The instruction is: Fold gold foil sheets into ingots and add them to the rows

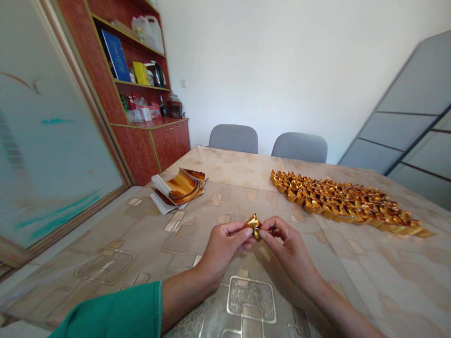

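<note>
As the view starts at far left, a red-brown shelf unit (pixel 141 94) stands against the wall, with bottles, a blue book and jars on its shelves. Near it, on the patterned table (pixel 387 272), lies a stack of gold foil sheets (pixel 181 185), curled upward, white backing showing at its left end.

Left arm: green sleeve (pixel 116 314) at bottom edge, bare forearm angled up and to the right, wrist raised just off the table. Left hand (pixel 220 249) has its back to the camera, knuckles leftward, fingers curled. Thumb and forefinger are pinched tight on the left end of a folded gold piece (pixel 254 225); no gap shows between the tips and the foil.

The folded gold piece is held in the air above the table's middle, between the two hands, small and creased, peak pointing up.

Right arm: bare, entering from the lower right, forearm angled up and to the left. Right hand (pixel 287 246) mirrors the left, with its thumb and forefinger closed on the piece's right end and the other fingers tucked loosely under.

Farther right and back, well apart from the hands, rows of folded gold pieces (pixel 345 199) lie in a long band across the table. Two grey chairs (pixel 233 137) stand at the far edge.
</note>
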### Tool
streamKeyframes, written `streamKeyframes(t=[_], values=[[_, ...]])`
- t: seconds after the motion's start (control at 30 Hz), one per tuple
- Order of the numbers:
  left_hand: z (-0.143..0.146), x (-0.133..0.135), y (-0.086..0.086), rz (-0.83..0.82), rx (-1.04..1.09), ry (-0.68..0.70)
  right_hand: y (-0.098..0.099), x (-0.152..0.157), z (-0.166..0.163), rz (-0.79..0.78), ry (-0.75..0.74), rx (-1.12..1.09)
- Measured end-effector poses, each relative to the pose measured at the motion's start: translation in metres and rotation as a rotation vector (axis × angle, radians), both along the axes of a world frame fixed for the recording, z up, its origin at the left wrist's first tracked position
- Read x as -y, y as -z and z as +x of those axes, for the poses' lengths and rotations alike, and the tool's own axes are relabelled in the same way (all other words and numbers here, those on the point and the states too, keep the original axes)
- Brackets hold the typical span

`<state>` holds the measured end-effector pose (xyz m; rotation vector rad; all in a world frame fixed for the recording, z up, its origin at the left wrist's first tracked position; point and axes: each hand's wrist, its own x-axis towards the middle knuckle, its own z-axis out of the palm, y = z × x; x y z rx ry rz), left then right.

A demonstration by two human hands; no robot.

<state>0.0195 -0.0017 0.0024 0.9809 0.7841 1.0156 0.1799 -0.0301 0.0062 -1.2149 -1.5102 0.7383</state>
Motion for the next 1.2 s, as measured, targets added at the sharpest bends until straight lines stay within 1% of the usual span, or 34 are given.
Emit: streamKeyframes(t=[0.17,0.33,0.47,0.6,0.73,0.93,1.03,1.13,1.2], values=[[0.001,0.001,0.004,0.006,0.002,0.0,0.001,0.001,-0.001,0.015,0.02,0.067],[0.002,0.0,0.007,-0.111,0.077,-0.036,0.002,0.0,-0.004,0.023,-0.022,-0.016],[0.003,-0.002,0.007,-0.128,0.103,-0.037,-0.001,0.002,-0.006,0.033,-0.021,-0.052],[0.001,-0.004,0.001,-0.044,0.057,-0.091,-0.004,0.002,-0.004,-0.001,-0.064,-0.016],[-0.001,-0.005,-0.003,0.05,-0.024,-0.138,-0.003,-0.002,0.002,-0.001,-0.054,0.044],[-0.002,-0.005,0.0,0.231,-0.203,-0.102,0.002,-0.006,0.009,0.001,-0.057,0.168],[-0.003,-0.007,0.0,0.254,-0.211,-0.108,0.0,-0.005,0.012,0.063,-0.081,0.239],[-0.005,-0.01,-0.001,0.255,-0.2,-0.114,-0.005,-0.003,0.014,0.173,-0.118,0.392],[-0.006,-0.011,-0.001,0.256,-0.193,-0.099,-0.007,-0.002,0.015,0.22,-0.121,0.48]])
